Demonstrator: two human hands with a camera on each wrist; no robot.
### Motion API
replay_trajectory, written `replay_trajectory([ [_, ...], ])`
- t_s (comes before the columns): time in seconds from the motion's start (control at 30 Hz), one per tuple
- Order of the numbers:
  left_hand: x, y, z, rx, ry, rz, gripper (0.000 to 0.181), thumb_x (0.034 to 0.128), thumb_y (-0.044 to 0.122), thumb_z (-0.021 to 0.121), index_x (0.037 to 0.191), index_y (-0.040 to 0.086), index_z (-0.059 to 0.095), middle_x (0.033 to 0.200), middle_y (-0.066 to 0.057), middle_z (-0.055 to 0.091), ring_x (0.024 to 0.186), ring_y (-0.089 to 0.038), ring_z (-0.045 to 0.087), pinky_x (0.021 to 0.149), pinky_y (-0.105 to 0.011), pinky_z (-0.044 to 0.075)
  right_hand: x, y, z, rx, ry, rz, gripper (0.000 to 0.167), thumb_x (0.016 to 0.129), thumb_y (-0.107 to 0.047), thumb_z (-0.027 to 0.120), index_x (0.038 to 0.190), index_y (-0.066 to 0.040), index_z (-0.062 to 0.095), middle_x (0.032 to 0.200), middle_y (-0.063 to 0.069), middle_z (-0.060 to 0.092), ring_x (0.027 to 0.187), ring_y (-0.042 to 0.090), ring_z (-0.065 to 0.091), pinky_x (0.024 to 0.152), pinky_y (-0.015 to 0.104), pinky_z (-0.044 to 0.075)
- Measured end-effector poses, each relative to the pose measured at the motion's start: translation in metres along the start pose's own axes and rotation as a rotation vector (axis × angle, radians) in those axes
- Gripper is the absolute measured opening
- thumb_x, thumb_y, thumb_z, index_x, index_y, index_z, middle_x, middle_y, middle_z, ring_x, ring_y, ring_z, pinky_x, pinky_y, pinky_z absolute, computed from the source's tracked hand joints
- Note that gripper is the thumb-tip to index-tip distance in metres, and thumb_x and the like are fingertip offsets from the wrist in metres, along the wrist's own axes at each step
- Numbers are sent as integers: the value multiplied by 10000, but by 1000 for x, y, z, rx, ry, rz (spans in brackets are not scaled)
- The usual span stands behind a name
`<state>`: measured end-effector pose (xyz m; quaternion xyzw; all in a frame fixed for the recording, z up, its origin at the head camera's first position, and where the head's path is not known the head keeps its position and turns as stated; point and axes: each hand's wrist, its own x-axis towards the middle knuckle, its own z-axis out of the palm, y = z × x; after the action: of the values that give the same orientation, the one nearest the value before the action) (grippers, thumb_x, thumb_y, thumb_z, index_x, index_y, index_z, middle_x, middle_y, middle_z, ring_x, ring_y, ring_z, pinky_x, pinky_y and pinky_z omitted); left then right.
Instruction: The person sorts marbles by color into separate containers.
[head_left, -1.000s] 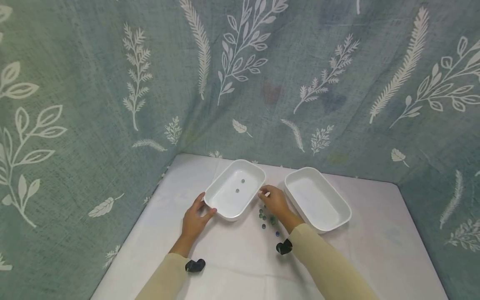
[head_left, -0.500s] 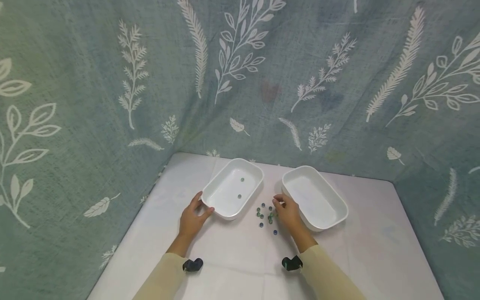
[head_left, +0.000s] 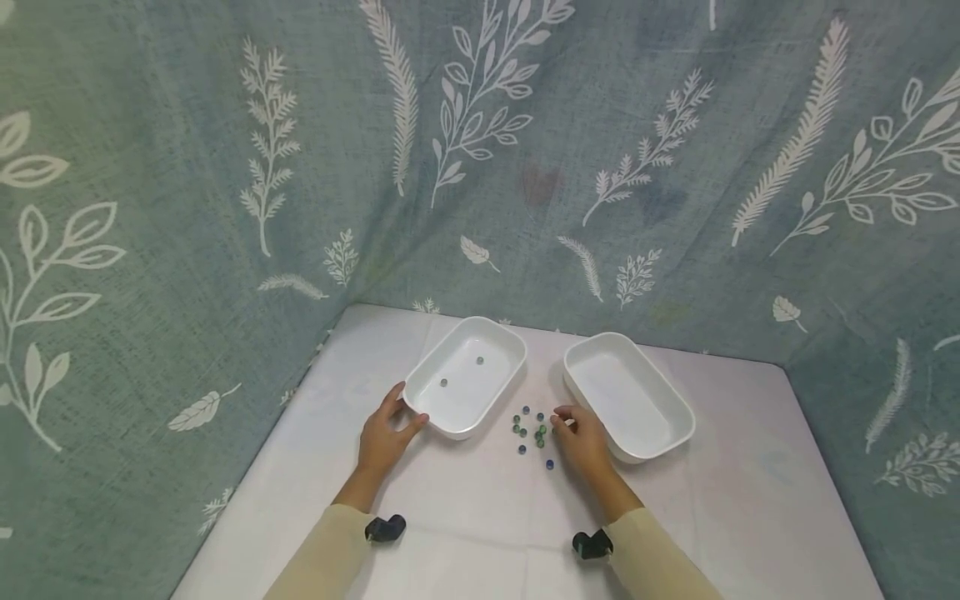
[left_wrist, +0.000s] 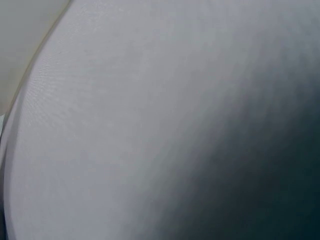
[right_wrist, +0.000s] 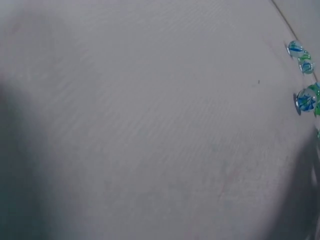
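Left hand (head_left: 384,437) and right hand (head_left: 585,437) both lie below the centre of the head view, over a pale worktop (head_left: 465,517). The left one holds the left tray (head_left: 453,408) at its lower left corner, thumb on the near edge and fingers spread along the side. The right one has thumb and fingertips close together in a narrow shape, just right of the loose marbles (head_left: 522,432) (whether a marble is pinched there, I cannot tell).

Those marbles, blue and green, lie scattered on the worktop in the lower middle of the frame, between the trays and a little nearer the viewer. Two greyish marbles (head_left: 480,361) sit apart on the floor of the left tray, one toward its far end and one near its left side. At centre right stands the right tray (head_left: 630,400), white like the other and angled the opposite way; its left wall is just beside the right hand.

Along the right edge of the right wrist view, several clear marbles show blue and green swirls; the left wrist view is mostly pale blur.

Beige sleeves (head_left: 663,554) enter from the bottom, with a dark device (head_left: 592,545) at each wrist. Grey-green cloth (head_left: 540,250) with white leaf prints fills the upper frame.
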<state>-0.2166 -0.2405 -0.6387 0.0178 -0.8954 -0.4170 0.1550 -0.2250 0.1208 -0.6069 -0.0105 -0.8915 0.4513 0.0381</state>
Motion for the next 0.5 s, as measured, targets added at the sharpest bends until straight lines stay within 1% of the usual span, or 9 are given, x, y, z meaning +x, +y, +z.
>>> replay_trajectory([
  [0.2,0,-3,2,32,5,7,848,786,470,790,1491,236,382,1293,-94,618,1282,-323,485,1048,-558,349,-4,6,-1,-1,1,-13,166,913,-206,690,1058,-125,691,956,-33,642,776,142,560,668,301,504],
  [0.33,0,-2,1,29,6,6,850,783,484,787,1489,230,387,1278,-92,627,1272,-325,493,1042,-557,355,-4,12,1,-14,7,-17,169,889,-180,714,1043,-114,696,942,-30,643,777,144,557,677,313,504],
  [0.5,0,-1,1,24,8,16,847,787,485,783,1489,222,387,1280,-93,626,1274,-320,493,1043,-550,361,-4,13,0,-43,10,-29,170,871,-171,731,1028,-112,702,926,-29,642,788,150,551,698,326,495],
])
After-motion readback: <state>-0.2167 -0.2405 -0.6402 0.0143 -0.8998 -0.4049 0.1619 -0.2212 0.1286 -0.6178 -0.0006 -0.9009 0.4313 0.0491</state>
